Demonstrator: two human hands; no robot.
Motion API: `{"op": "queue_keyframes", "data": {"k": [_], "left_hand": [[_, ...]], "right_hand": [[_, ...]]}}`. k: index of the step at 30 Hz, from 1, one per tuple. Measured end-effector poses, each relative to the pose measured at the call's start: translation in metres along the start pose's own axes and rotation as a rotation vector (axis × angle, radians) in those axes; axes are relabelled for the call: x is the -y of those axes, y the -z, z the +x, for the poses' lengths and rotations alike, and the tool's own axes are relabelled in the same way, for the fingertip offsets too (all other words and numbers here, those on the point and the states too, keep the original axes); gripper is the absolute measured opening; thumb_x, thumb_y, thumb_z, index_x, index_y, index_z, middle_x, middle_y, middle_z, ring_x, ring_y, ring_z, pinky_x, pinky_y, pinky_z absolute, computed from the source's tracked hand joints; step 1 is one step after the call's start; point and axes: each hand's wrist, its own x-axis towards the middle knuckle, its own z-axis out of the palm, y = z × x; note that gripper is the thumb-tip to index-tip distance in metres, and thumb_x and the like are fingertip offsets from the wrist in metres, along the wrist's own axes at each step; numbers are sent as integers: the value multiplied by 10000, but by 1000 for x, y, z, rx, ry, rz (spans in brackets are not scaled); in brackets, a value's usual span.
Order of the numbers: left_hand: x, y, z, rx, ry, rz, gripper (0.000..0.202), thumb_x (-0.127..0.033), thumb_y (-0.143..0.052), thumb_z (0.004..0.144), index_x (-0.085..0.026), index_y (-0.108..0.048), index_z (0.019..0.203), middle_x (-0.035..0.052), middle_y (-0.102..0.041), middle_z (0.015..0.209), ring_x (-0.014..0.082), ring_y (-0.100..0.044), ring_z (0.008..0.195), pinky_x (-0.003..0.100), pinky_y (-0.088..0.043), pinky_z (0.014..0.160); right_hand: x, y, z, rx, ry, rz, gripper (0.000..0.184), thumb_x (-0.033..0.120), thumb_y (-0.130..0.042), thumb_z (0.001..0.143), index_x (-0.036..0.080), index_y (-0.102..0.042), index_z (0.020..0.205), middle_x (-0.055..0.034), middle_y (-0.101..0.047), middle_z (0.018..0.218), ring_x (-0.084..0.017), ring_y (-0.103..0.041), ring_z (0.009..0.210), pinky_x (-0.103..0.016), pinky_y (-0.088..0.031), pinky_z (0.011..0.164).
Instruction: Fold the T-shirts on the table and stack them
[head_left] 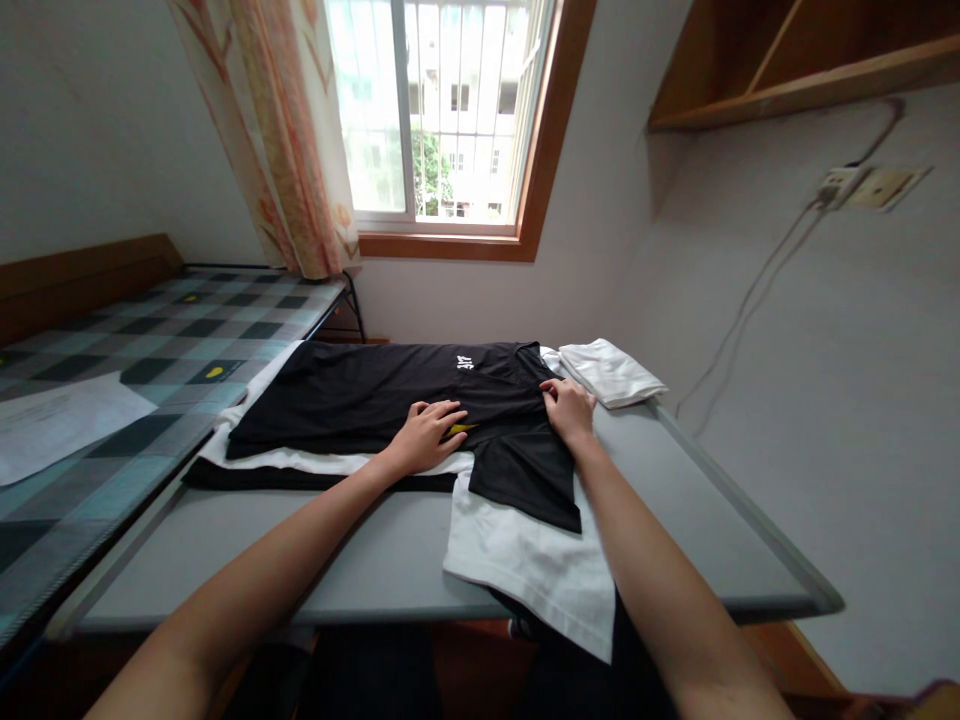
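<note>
To the left of the black shirt (337, 390), a sheet of paper (67, 425) is laid on the checked bed (247, 325), apart from the cloth. The shirt itself is spread lengthwise on the grey worktop (697, 510), its hem turned toward the bed, so that nearly its whole front is supported. Beneath it, a white garment (532, 550) and a dark layer (330, 482) are left showing along its near edge, since the layers are not quite aligned. On the shirt's near side, beside a yellow mark, the left hand (429, 437) is laid palm down with fingers loosely spread; nothing is gripped, and the cloth is apparently being steadied or smoothed. At the shirt's collar end, the right hand (568, 408) is rested with its fingers partly curled, perhaps to control that edge; whether fabric is pinched cannot be told. Just beyond the collar, a folded white cloth (611, 372) is placed, seemingly kept out of the way.
</note>
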Motion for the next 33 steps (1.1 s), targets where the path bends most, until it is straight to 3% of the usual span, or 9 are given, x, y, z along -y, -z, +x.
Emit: {"op": "queue_keyframes", "data": {"k": [20, 24, 26, 28, 31, 33], "left_hand": [[0, -1, 0, 29, 25, 19, 367, -356, -457, 962, -263, -605, 1285, 83, -520, 1441, 248, -438, 1365, 513, -235, 1135], [1, -3, 0, 35, 27, 29, 371, -356, -476, 953, -261, -603, 1288, 75, -521, 1441, 246, -438, 1365, 512, -254, 1132], [1, -3, 0, 26, 25, 40, 369, -352, -486, 948, -263, -604, 1286, 72, -528, 1436, 245, -445, 1358, 508, -268, 1126], [2, -4, 0, -7, -5, 52, 356, -345, -505, 941, -266, -616, 1269, 64, -541, 1425, 249, -444, 1356, 501, -278, 1122], [3, -2, 0, -75, -137, 53, 298, -311, -526, 934, -271, -666, 1194, 42, -595, 1365, 236, -472, 1322, 455, -301, 1115], [2, 0, 0, -102, -214, 42, 264, -290, -532, 933, -268, -693, 1141, 37, -654, 1266, 216, -539, 1227, 411, -356, 1069]], "right_hand": [[-2, -4, -3, 12, -61, 18, 211, 245, -519, 903, 242, -723, 952, -79, -665, 1011, -263, -554, 1006, -391, -357, 855], [-1, -2, -1, -78, -23, 1, 206, 242, -540, 878, 215, -732, 946, -108, -643, 1031, -275, -540, 1002, -390, -375, 849], [6, -1, -1, -142, 49, 52, 206, 257, -540, 878, 194, -730, 926, -114, -631, 994, -264, -548, 961, -383, -392, 839], [18, 0, -3, -117, 207, 192, 215, 276, -522, 893, 187, -718, 899, -88, -619, 896, -222, -563, 860, -349, -415, 806], [42, -2, -13, 93, 511, 449, 214, 297, -511, 910, 194, -693, 865, -36, -586, 781, -155, -543, 694, -277, -431, 690], [57, -4, -23, 232, 634, 529, 208, 318, -530, 911, 193, -677, 834, -16, -571, 747, -134, -517, 643, -251, -412, 622]]}}
